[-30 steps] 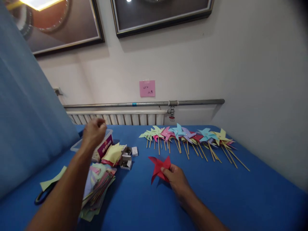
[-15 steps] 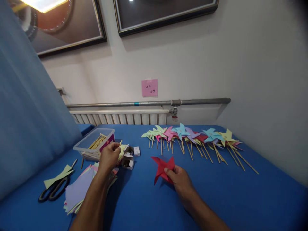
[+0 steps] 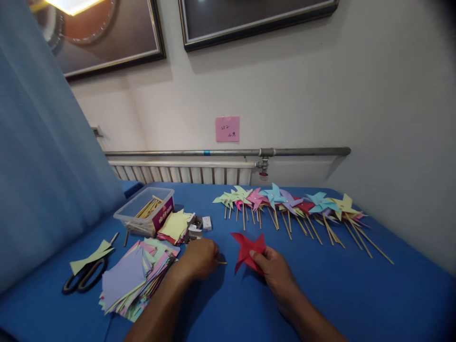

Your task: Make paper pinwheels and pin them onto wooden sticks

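Observation:
My right hand (image 3: 276, 270) is closed on a red paper pinwheel (image 3: 245, 251), thumb on its middle and fingers behind it. Left of the pinwheel, my left hand (image 3: 201, 257) is closed in a fist. From it a short end of a thin wooden stick (image 3: 222, 262) sticks out toward the pinwheel, apart from it; the rest of the stick is hidden by the hand. Just beyond my left hand are small open boxes (image 3: 195, 232) of metal pins. A pile of cut paper squares (image 3: 124, 280) lies left of my left forearm.
A clear plastic box (image 3: 124, 219) of sticks stands back left, beside yellow and red paper pieces (image 3: 175, 225). Black-handled scissors (image 3: 85, 280) lie at left under a pale green paper. Finished pinwheels (image 3: 274, 194) on sticks line the back right of the blue table (image 3: 320, 289).
My left hand has come from beside the plastic box toward me and rightward, carrying the stick near the pinwheel. My right hand still holds the pinwheel in about the same place. The view has shifted slightly.

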`<state>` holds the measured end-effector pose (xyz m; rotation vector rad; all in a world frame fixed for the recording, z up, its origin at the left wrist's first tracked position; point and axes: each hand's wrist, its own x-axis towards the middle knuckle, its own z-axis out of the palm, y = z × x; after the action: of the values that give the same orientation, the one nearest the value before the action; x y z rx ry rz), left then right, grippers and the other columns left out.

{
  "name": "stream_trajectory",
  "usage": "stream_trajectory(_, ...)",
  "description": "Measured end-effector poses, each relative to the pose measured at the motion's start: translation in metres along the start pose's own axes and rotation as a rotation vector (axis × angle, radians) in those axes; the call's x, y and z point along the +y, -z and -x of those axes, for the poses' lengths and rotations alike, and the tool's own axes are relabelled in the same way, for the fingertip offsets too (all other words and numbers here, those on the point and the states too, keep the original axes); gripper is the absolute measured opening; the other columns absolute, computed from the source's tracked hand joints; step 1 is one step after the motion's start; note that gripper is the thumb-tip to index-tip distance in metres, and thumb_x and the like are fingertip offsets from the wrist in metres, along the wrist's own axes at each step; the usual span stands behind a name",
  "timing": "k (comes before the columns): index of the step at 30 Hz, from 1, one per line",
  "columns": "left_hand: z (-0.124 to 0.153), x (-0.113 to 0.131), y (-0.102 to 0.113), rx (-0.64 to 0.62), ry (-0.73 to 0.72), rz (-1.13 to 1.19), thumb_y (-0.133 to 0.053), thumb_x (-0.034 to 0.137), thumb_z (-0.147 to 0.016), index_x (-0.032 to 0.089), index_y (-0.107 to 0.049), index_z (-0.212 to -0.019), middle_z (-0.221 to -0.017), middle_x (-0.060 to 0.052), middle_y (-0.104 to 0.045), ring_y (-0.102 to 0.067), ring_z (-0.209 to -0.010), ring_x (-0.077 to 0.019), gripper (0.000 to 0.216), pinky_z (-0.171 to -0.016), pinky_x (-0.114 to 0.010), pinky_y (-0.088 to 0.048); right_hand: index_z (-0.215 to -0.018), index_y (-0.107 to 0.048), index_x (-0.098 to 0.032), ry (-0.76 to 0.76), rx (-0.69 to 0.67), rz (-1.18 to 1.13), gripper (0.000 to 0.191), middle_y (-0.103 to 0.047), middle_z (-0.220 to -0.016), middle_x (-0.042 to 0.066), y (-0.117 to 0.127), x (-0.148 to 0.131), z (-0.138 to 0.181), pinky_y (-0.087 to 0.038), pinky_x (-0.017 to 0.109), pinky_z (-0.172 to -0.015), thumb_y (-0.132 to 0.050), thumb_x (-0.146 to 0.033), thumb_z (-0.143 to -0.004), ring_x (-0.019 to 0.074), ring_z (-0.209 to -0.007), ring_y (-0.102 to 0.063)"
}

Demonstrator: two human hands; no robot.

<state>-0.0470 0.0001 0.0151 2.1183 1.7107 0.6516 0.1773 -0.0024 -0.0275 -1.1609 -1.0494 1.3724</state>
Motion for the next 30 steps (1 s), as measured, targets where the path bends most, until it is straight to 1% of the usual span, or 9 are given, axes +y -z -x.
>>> stream_trajectory(2, -0.001, -0.002, 0.012, -0.051, 0.053, -0.089, -0.072, 0.016, -0.072, 0.024, -0.066, -0.054, -0.06, -0.006, -0.067, -0.064, -0.064, -0.0228, 0.021, -0.066, -0.029, -0.041, -0.078, -0.075, -0.021, -0.034, 0.011, -0.023, 0.025, -0.075, -0.069, 0.003, 0.0, 0.001, -0.001, -0.046, 0.031, -0.058, -0.081, -0.042, -0.066, 0.0224, -0.061, -0.064)
stream_trajectory(4, -0.003, -0.006, 0.029, -0.124, 0.146, -0.262, -0.064, 0.017, -0.081, 0.024, -0.076, -0.069, -0.079, -0.009, -0.078, -0.072, -0.08, -0.025, 0.018, -0.071, -0.029, -0.045, -0.079, -0.075, -0.021, -0.042, 0.017, -0.031, 0.027, -0.075, -0.07, 0.002, 0.0, 0.002, -0.002, -0.045, 0.03, -0.059, -0.082, -0.042, -0.064, 0.0208, -0.06, -0.062)
stream_trajectory(6, -0.005, -0.011, 0.041, -0.164, 0.235, -0.433, -0.057, 0.02, -0.09, 0.024, -0.081, -0.086, -0.096, -0.011, -0.082, -0.076, -0.094, -0.0262, 0.025, -0.077, -0.031, -0.049, -0.078, -0.075, -0.02, -0.045, 0.012, -0.033, 0.027, -0.074, -0.07, 0.002, 0.0, 0.004, -0.003, -0.045, 0.03, -0.059, -0.083, -0.041, -0.063, 0.0196, -0.06, -0.061)
stream_trajectory(10, -0.01, -0.016, 0.043, -0.178, 0.324, -0.568, -0.051, 0.022, -0.097, 0.02, -0.082, -0.105, -0.115, -0.018, -0.081, -0.077, -0.108, -0.0318, 0.033, -0.086, -0.037, -0.055, -0.078, -0.074, -0.02, -0.025, -0.004, -0.029, 0.025, -0.073, -0.069, 0.002, 0.002, 0.006, -0.004, -0.045, 0.03, -0.06, -0.082, -0.041, -0.067, 0.0194, -0.061, -0.062)
stream_trajectory(15, -0.014, -0.018, 0.031, -0.156, 0.377, -0.574, -0.049, 0.022, -0.097, 0.018, -0.082, -0.11, -0.118, -0.02, -0.081, -0.077, -0.111, -0.0362, 0.036, -0.089, -0.043, -0.057, -0.082, -0.076, -0.019, -0.032, -0.009, -0.033, 0.028, -0.077, -0.075, 0.003, 0.002, 0.013, -0.009, -0.048, 0.031, -0.064, -0.082, -0.042, -0.065, 0.0199, -0.064, -0.064)
stream_trajectory(18, -0.015, -0.021, 0.031, -0.149, 0.397, -0.564, -0.054, 0.026, -0.095, 0.018, -0.081, -0.109, -0.119, -0.02, -0.081, -0.077, -0.113, -0.0378, 0.032, -0.089, -0.043, -0.058, -0.079, -0.075, -0.019, -0.02, 0.023, -0.008, 0.03, -0.074, -0.069, 0.003, 0.003, 0.019, -0.013, -0.047, 0.031, -0.063, -0.081, -0.045, -0.063, 0.0196, -0.063, -0.062)
stream_trajectory(21, -0.016, -0.025, 0.032, -0.148, 0.416, -0.556, -0.058, 0.028, -0.092, 0.017, -0.081, -0.107, -0.119, -0.021, -0.081, -0.076, -0.114, -0.0393, 0.03, -0.088, -0.044, -0.058, -0.082, -0.076, -0.017, -0.017, 0.016, 0.003, 0.029, -0.074, -0.07, 0.002, 0.004, 0.021, -0.012, -0.045, 0.029, -0.062, -0.081, -0.043, -0.068, 0.0177, -0.061, -0.061)
stream_trajectory(25, -0.016, -0.026, 0.03, -0.16, 0.398, -0.551, -0.055, 0.022, -0.092, 0.02, -0.081, -0.103, -0.117, -0.018, -0.082, -0.077, -0.111, -0.0368, 0.029, -0.087, -0.043, -0.058, -0.085, -0.077, -0.017, -0.016, 0.019, -0.033, 0.027, -0.078, -0.077, 0.004, 0.004, 0.016, -0.008, -0.047, 0.029, -0.064, -0.084, -0.037, -0.069, 0.0175, -0.064, -0.064)
stream_trajectory(30, -0.015, -0.024, 0.028, -0.139, 0.387, -0.575, -0.049, 0.022, -0.096, 0.02, -0.081, -0.103, -0.115, -0.018, -0.082, -0.078, -0.109, -0.0353, 0.033, -0.087, -0.042, -0.059, -0.084, -0.077, -0.018, -0.013, 0.008, -0.045, 0.025, -0.078, -0.076, 0.003, 0.002, 0.012, -0.005, -0.048, 0.028, -0.063, -0.083, -0.037, -0.069, 0.0181, -0.064, -0.065)
